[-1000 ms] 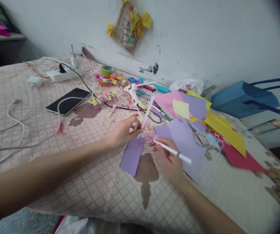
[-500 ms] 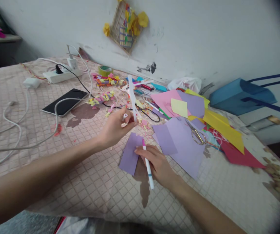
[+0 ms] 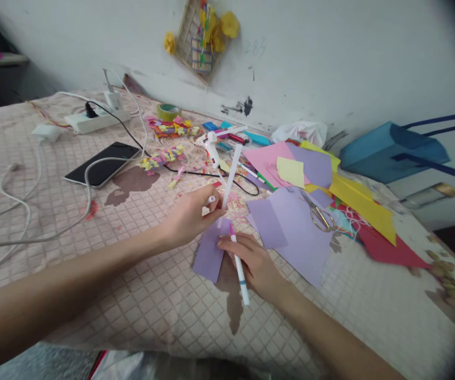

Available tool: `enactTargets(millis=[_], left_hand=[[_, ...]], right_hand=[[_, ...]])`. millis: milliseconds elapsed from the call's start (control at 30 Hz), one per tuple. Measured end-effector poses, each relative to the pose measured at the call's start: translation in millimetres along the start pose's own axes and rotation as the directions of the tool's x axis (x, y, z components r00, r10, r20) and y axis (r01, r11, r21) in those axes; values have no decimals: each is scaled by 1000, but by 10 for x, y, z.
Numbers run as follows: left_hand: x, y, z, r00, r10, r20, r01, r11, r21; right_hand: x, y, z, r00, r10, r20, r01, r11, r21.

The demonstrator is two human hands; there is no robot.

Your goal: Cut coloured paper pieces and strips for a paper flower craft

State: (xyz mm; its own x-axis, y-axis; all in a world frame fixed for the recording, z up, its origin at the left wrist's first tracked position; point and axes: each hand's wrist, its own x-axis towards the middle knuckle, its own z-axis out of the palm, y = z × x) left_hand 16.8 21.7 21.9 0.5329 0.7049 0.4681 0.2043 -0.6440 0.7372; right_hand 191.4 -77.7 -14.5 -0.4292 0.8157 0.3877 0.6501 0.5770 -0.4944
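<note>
My left hand (image 3: 195,214) is closed on a narrow, straight translucent strip (image 3: 233,174), like a ruler, whose lower end reaches over a purple paper piece (image 3: 210,261). A small white tube (image 3: 210,200), possibly a pen cap, also pokes out from its fingers. My right hand (image 3: 257,264) grips a white felt-tip pen (image 3: 240,272) with a pink front end pointing away from me and a blue band near its back. Its fingertips rest by the right edge of the purple piece. To the right lie a larger purple sheet (image 3: 310,237) and gold-handled scissors (image 3: 321,217).
Behind my hands lie a white glue gun (image 3: 211,148), paper scraps and garlands (image 3: 164,157). A tablet (image 3: 103,163), cables and a power strip (image 3: 98,121) are at left. Coloured sheets (image 3: 364,200) and a blue bag (image 3: 393,153) are at right.
My left hand has moved slightly down and right, and the strip has swung from leaning left to leaning right, its lower end now over the purple piece. My right hand stays nearly still.
</note>
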Motion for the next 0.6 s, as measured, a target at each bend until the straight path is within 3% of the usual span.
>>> enactTargets(millis=[600], left_hand=[[-1,-65,56,1000,17,20,-18,998,62]], right_hand=[[9,-10,-21,1000,7,9,-7,1000,-2]])
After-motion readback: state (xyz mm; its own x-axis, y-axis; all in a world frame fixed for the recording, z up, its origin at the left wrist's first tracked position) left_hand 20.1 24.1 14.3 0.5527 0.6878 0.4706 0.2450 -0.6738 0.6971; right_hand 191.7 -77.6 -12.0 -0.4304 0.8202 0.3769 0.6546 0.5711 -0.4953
